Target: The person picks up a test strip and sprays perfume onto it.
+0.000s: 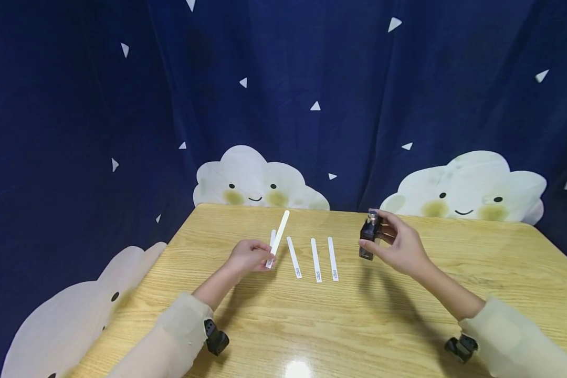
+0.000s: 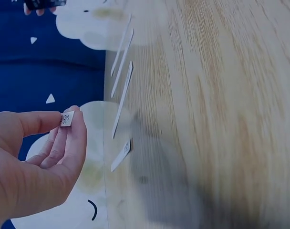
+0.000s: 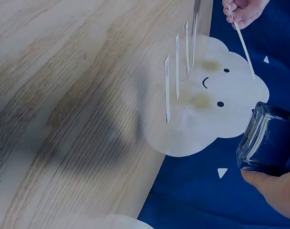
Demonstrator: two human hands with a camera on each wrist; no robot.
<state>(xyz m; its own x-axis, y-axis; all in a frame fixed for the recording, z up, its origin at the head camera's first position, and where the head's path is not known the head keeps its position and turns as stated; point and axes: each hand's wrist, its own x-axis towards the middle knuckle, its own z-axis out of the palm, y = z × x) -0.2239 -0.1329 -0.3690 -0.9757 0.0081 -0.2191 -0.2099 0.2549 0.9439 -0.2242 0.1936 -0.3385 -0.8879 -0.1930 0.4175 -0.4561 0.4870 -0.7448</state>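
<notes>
left hand (image 1: 249,256) low over the wooden table (image 1: 387,320), thumb and fingers pinching the printed end of a white paper strip (image 1: 277,237); strip lifted off the surface, slanting up and away from the person. left wrist view shows the printed tip (image 2: 67,119) caught between thumb and forefinger, other fingers loosely curled beneath

right hand (image 1: 401,245) raised just above the table, right of centre, gripping a small dark glass bottle (image 1: 369,235) with a silver neck; thumb on the lower near side, fingers wrapped around the far side. bottle upright, slightly tilted, its base clear of the wood. right wrist view shows the square glass base (image 3: 269,138) held from below by thumb, fingertip at the right edge

between the two hands, three more strips (image 1: 315,259) lie flat on the table, roughly parallel, printed ends toward the person, near one another but not touching. a fourth flat strip (image 1: 272,237) lies partly hidden behind the held one, just beside the left hand

pale sleeves on both forearms, a black wrist-mounted device (image 1: 215,337) under each. behind the table: dark blue curtain (image 1: 312,79) with white triangles and smiling clouds
</notes>
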